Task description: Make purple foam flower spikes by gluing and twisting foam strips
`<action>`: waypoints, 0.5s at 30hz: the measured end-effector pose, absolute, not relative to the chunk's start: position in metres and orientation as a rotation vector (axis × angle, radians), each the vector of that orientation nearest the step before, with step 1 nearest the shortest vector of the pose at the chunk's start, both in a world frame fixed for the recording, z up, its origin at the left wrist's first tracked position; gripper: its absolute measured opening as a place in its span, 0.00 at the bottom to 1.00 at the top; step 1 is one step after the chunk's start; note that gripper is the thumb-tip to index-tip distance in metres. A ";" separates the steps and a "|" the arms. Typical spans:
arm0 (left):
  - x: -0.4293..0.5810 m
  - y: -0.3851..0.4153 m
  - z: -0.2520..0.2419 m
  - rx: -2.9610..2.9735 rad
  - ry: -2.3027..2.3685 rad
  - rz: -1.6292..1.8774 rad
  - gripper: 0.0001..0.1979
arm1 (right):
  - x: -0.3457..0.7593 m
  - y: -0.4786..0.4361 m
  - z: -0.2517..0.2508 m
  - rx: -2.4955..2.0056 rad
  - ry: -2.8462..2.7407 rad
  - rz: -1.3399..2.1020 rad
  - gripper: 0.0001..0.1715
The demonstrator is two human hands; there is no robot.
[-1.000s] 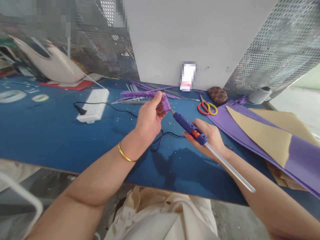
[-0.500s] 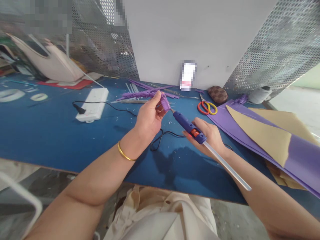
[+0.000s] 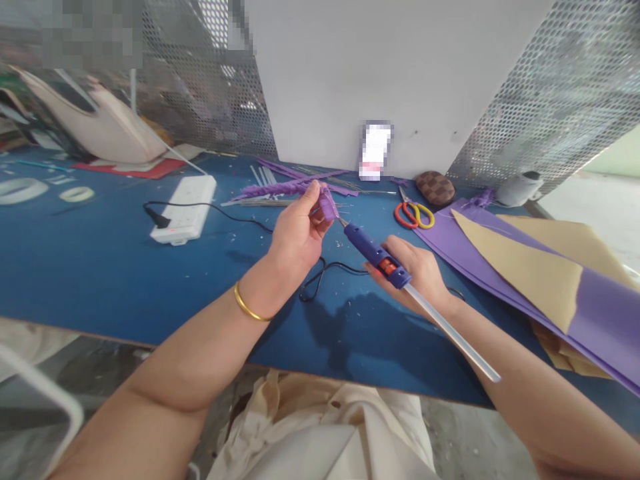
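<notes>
A long blue surface (image 3: 100, 267) fills my view, with overlapping purple and tan foam sheets (image 3: 525, 267) spread across its right side. A white power strip (image 3: 183, 209) sits toward the far left, and red-and-yellow-handled scissors (image 3: 414, 215) lie far right, just beyond the sheets' far corner.

Over the middle of the surface, the person's left hand (image 3: 297, 233), with a gold bangle (image 3: 247, 310) on its wrist, has its fingers (image 3: 313, 200) closed around a purple foam sprig (image 3: 280, 190). The sprig's long axis runs nearly level, its feathery tip pointing far left and its thicker end (image 3: 329, 207) pointing right, out past the fingers.

The right hand (image 3: 420, 273) has its fingers wrapped around a blue hot glue gun (image 3: 375, 257). The gun's long axis slants from near right to far left, and a clear glue stick (image 3: 450, 333) trails out behind it toward the near right. Over the last moment, the gun's nozzle (image 3: 341, 220) has closed in slightly on the sprig's thicker end. From here, I can't tell whether they touch.
</notes>
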State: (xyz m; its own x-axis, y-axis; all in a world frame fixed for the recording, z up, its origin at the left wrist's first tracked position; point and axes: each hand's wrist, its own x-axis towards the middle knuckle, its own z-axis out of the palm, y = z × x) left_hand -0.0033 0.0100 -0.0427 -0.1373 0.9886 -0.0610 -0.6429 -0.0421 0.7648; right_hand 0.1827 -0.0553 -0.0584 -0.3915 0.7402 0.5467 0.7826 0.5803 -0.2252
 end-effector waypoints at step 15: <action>-0.001 0.007 -0.039 0.548 0.816 1.515 0.10 | 0.195 -0.038 -0.070 -1.401 -2.282 -0.271 0.12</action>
State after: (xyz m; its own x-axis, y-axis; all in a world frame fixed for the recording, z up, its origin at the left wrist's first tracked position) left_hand -0.0011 0.0073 -0.0392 -0.1189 0.9850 -0.1253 -0.6467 0.0189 0.7625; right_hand 0.1946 -0.0378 -0.0698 -0.3856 0.7948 0.4687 0.8824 0.4661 -0.0645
